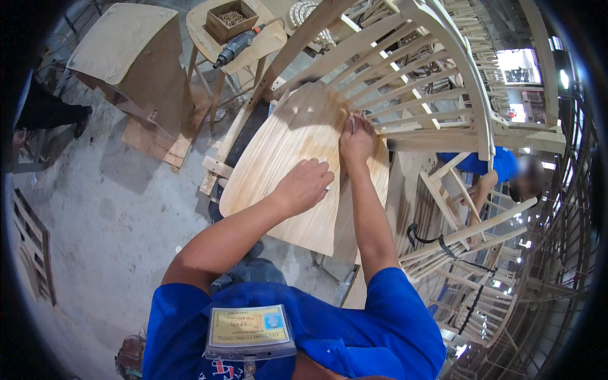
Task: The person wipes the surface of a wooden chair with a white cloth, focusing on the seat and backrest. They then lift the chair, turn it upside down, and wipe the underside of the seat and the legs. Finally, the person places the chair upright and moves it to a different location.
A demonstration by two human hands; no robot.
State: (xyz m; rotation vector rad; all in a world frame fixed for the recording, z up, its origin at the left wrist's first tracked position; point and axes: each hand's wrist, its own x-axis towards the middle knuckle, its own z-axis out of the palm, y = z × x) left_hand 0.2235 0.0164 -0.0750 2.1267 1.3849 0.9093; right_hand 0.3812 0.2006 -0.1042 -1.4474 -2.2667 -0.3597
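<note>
In front of me is a pale wooden chair with a broad, grained seat [278, 152] and a curved back of several spindles [405, 69]. My left hand [303, 186] is closed over the near part of the seat. A bit of something whitish shows at its fingers, too small to name. Farther forward, my right hand [358, 138] is closed by the foot of the spindles, at the seat's back edge. A small white scrap [352, 120], perhaps cloth or paper, sticks out between its fingers. Darker, damp-looking patches mark the wood near the spindles.
A stool [269, 47] at the far side carries a power tool [237, 47] and a wooden box [229, 22] of small fasteners. A large box-like block [133, 69] stands left. On the right, a person in blue [484, 164] works among chair frames [468, 247].
</note>
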